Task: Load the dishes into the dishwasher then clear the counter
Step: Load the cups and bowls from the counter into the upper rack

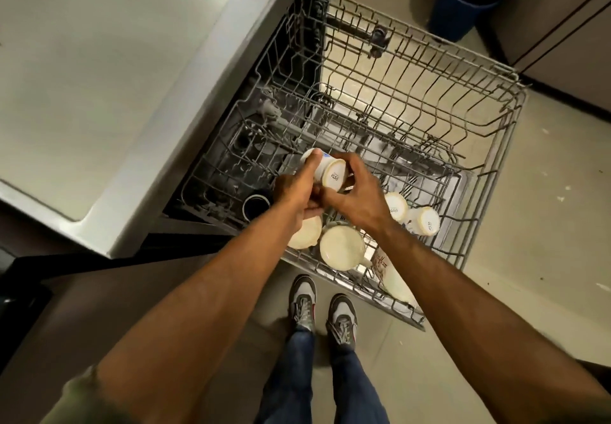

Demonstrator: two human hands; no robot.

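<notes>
Both hands meet on one white cup (325,168), which lies on its side in the air above the near left part of the pulled-out dishwasher rack (489,156). The left hand (297,194) has its grip closed round the cup's body, with the forefinger laid straight along the wall toward the rim. The right hand (358,197) grips the base end, fingers curled over the top of it. The cup's base faces the camera and carries a printed word too small to read.

Only the backs of the hands show, so the thumbs and the exact contact under the cup are hidden. The left wrist also covers part of an upturned cup (305,237) in the rack.

Both forearms reach forward and downward and converge over the rack, wrists close together.

Other pale pieces sit base-up in the near corner of the rack: a mug (342,246) just beside the covered one, and two small cups (395,205) touching each other (further right). A patterned piece (391,273) leans at the front edge, partly behind the right forearm. A dark cup (256,206) sits lower, to the left. The pale surface (99,76) fills the upper left.
</notes>
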